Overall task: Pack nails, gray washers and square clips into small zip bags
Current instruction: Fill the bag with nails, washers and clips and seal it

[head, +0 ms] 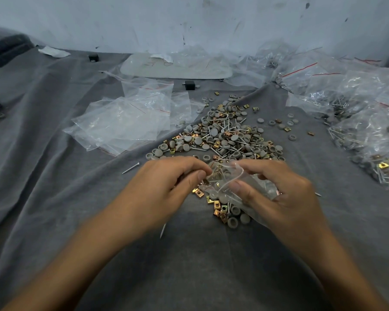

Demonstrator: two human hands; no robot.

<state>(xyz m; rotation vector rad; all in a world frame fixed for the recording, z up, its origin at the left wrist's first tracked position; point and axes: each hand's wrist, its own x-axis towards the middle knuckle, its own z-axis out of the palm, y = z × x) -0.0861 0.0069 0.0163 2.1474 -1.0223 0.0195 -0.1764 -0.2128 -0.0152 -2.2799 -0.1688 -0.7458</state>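
Note:
A loose pile (225,133) of gray washers, nails and gold square clips lies on the gray cloth ahead of me. Both hands hold one small clear zip bag (225,176) just in front of the pile. My left hand (166,187) pinches the bag's left edge with thumb and fingertips. My right hand (276,191) grips its right side, fingers curled round the plastic. Washers and a clip show through the bag. More washers and clips (222,209) lie under it, partly hidden by my right hand.
Empty zip bags (126,122) lie spread at the left of the pile. Filled bags (366,122) are heaped at the right. Single nails (130,167) lie by my left hand. A white tray (175,66) and two small black blocks sit at the back near the wall.

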